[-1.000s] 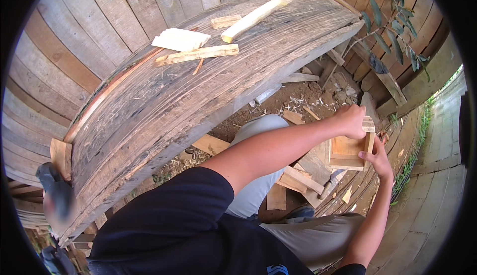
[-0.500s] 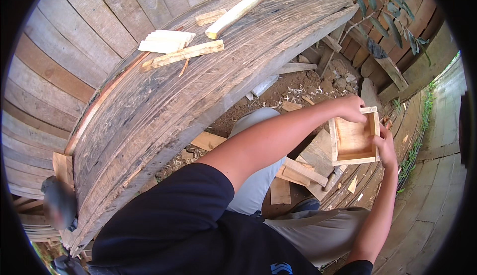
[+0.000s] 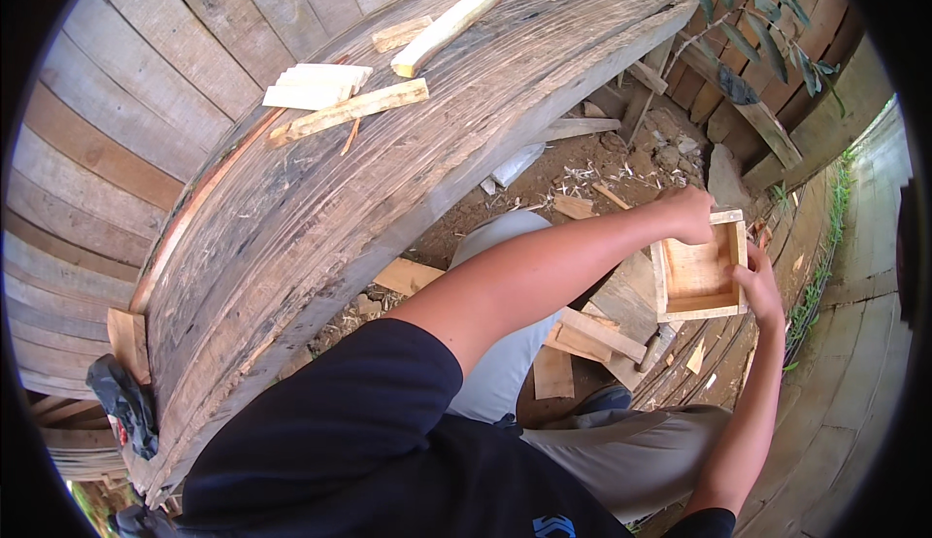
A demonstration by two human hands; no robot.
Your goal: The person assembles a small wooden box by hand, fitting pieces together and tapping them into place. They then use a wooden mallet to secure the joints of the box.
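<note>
A small open wooden box is held up at the right, its hollow facing me. My left hand grips its top left corner. My right hand holds its right side from behind. Below the box, loose boards lie on the dirt ground by my knees.
A big weathered wooden table top fills the left, carrying a long wood strip, a pale stick and a stack of thin slats. Plank walls stand behind. A leafy branch hangs at the upper right. A dark cloth sits lower left.
Both hands have lifted the box off the board pile and turned it so its open side faces me. It has moved slightly right and up.
</note>
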